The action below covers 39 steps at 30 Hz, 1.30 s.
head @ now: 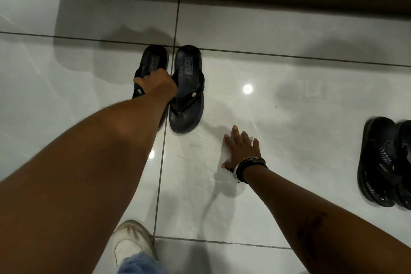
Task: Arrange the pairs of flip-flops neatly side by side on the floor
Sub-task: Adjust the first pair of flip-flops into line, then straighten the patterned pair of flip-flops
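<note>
now left hand point(159, 81) grips left flip-flop point(153, 62) beside its mate point(188, 91); right hand point(243, 149) lies flat, empty.

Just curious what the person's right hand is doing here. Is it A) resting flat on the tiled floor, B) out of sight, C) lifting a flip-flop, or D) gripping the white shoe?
A: the right hand lies spread on the floor, holding nothing, while the left hand grips a flip-flop.

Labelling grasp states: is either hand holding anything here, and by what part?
The left hand grips the left flip-flop of the dark pair by its strap. The right hand holds nothing; it lies flat, fingers spread, on the floor.
</note>
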Each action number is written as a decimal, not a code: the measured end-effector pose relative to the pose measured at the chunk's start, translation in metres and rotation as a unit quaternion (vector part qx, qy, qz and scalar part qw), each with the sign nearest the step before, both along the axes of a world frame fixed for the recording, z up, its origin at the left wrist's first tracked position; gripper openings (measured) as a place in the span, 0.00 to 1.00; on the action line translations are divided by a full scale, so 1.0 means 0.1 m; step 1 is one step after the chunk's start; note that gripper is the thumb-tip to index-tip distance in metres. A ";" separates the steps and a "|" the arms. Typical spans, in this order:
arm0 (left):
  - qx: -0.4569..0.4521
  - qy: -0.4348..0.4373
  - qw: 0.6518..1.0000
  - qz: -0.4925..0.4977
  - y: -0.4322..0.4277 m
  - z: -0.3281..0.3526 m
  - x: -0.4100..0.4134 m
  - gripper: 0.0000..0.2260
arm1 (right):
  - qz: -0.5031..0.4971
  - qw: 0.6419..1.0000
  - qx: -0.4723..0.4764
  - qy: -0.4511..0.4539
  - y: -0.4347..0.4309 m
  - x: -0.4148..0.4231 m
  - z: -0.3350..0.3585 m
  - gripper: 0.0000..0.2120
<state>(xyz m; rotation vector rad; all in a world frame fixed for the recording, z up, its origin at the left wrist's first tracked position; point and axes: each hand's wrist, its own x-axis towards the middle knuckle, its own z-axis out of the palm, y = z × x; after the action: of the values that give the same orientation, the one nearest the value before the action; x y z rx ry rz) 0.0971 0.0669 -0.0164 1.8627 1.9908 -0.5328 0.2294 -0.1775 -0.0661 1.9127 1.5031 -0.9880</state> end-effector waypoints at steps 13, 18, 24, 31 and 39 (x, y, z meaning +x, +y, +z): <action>-0.018 0.046 0.998 -0.029 -0.06 -0.03 0.06 0.14 | -0.016 1.000 -0.003 0.018 0.01 0.02 0.03 0.46; 0.000 0.081 0.996 -0.039 -0.22 0.08 0.17 0.18 | -0.038 0.997 0.035 0.059 0.02 0.15 0.13 0.42; 0.121 -0.004 0.978 -0.168 -0.67 0.18 0.75 0.21 | -0.135 0.983 0.126 0.019 -0.24 1.01 0.47 0.30; 0.056 -0.154 0.944 -0.286 -1.78 0.07 2.15 0.32 | -0.251 0.951 0.122 -0.136 -1.04 2.77 0.74 0.26; -0.011 -0.153 0.919 -0.363 -2.97 -0.28 3.21 0.38 | -0.333 0.920 0.058 -0.199 -1.97 3.70 0.58 0.23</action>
<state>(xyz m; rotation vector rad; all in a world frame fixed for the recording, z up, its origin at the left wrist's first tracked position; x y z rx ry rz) 0.4179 -0.2297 -0.0448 2.4681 1.0514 -0.4048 0.5998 -0.3747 -0.0081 2.5938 0.6928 -0.6987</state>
